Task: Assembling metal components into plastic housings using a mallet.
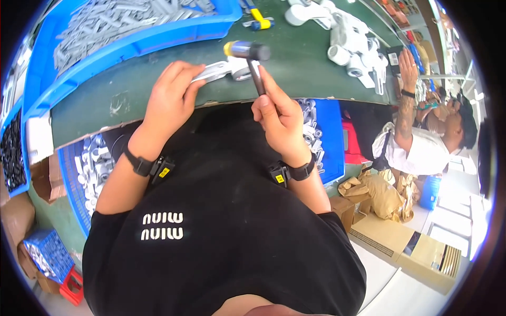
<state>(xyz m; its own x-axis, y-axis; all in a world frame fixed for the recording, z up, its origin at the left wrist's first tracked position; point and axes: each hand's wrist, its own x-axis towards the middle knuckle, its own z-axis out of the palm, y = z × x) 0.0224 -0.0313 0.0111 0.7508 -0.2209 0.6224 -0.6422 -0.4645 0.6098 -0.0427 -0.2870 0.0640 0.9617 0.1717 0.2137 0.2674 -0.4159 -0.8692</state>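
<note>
My left hand (169,97) pinches the near end of a light grey, arm-shaped part (212,71) between thumb and fingers. This part lies at the front of the green work table, its rounded far end pointing right. In my right hand (282,118) is a mallet (244,50), gripped by its dark handle. The mallet's head, yellow at one end and black at the other, is a little blurred and hides some of the part's rounded end. Whether the two touch I cannot tell.
A blue bin (141,47) of long grey pieces stands at the back left, with a yellow-and-blue hammer (259,21) beside it. White parts (348,42) are heaped at the back right. Another blue bin (331,139) sits below the table edge. A person (416,145) works on the right.
</note>
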